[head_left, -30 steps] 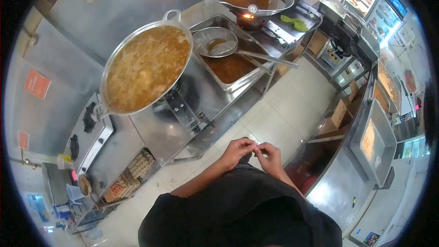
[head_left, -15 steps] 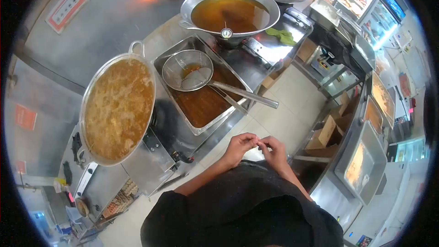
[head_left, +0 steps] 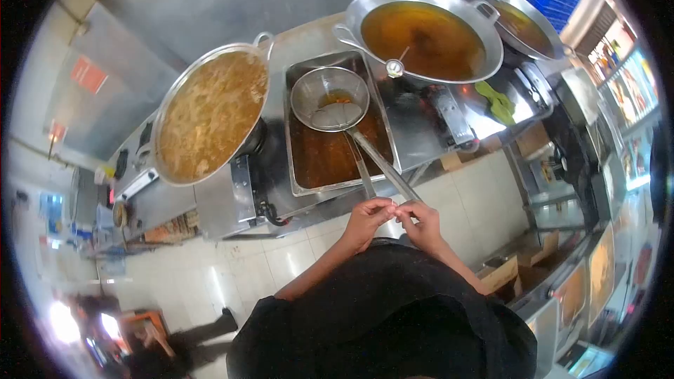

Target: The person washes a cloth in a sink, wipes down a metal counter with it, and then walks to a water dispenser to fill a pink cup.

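My left hand (head_left: 368, 223) and my right hand (head_left: 420, 224) meet at the fingertips in front of my dark top. The fingers of both are pinched together; anything between them is too small to make out. Just beyond them, the handles of a round wire strainer (head_left: 316, 102) and a ladle reach toward me. The strainer rests over a metal tray (head_left: 289, 147) of brown liquid. To the left, a wide pan (head_left: 210, 116) holds bubbling, foamy oil with food in it.
A pan of still oil (head_left: 421, 38) with a dial thermometer (head_left: 394, 68) stands at the back, another pan (head_left: 523, 28) to its right. A green cloth (head_left: 496, 103) lies on the stove. A person's dark-clothed legs (head_left: 203, 340) show at lower left. Boxes (head_left: 500, 275) lie at right.
The view has turned, so the pans and tray appear farther right and the person at lower left has come into view. My hands stay pinched together at the fingertips.
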Tool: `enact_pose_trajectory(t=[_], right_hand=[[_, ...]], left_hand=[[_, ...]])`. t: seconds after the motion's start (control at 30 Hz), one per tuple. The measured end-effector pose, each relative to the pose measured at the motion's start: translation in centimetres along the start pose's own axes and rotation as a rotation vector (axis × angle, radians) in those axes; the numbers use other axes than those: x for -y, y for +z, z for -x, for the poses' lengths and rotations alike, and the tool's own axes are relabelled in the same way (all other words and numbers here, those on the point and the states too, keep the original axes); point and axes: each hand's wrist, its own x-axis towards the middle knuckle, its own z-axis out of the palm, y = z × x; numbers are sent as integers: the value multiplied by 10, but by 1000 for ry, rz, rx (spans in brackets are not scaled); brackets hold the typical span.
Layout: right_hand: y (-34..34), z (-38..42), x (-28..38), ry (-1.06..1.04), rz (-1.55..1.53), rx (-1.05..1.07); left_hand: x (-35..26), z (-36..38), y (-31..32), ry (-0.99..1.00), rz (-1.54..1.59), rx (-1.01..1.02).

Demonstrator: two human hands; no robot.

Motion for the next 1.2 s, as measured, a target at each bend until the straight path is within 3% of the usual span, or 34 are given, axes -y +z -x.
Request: enact_pose_trajectory(t=[0.47, 0.53, 0.77, 1.2], right_hand=[[-13, -30, -21, -74, -210, 348], [-9, -31, -17, 19, -256, 357], [14, -38, -13, -75, -268, 426], [72, -44, 7, -33, -284, 427]], left_hand=[[14, 17, 24, 203, 83, -298], [12, 22, 24, 236, 71, -299], [5, 37, 10, 299, 116, -384], [-22, 64, -32, 396, 85, -375]])
